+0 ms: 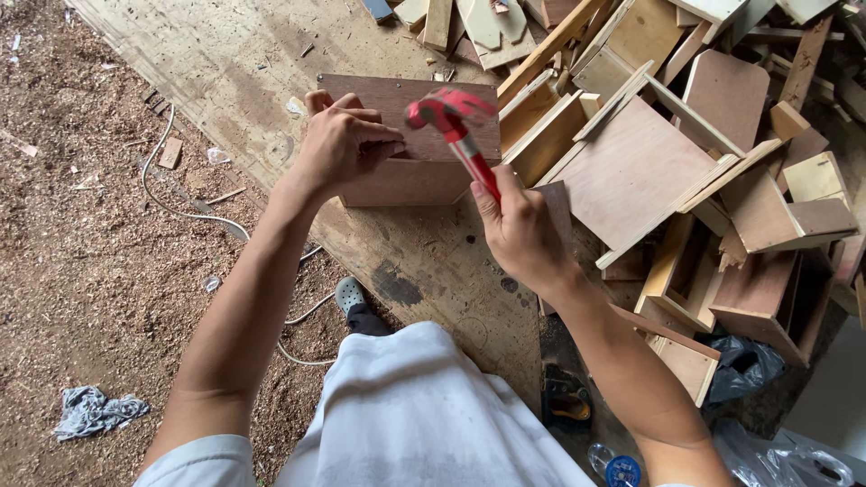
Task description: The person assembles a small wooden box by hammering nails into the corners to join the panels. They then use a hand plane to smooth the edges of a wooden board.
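Right hand (pixel 519 230) grips red hammer (pixel 456 126) (left (pixel 343 144) steadies box (pixel 410 149)).

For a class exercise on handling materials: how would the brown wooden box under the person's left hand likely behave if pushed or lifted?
The wooden box looks stiff: flat thin boards joined at square corners. It is probably light for its size, since such panels enclose a hollow. With flat faces on the workbench it should slide, not roll; the left hand steadies it while the right hand holds the hammer.

Both bare arms reach forward from the body. The left hand (pixel 343 144) lies palm down, fingers curled and pressed flat. The right hand (pixel 519 230) is clenched in a fist, wrist cocked slightly, apparently mid-swing, since the view blurs there.
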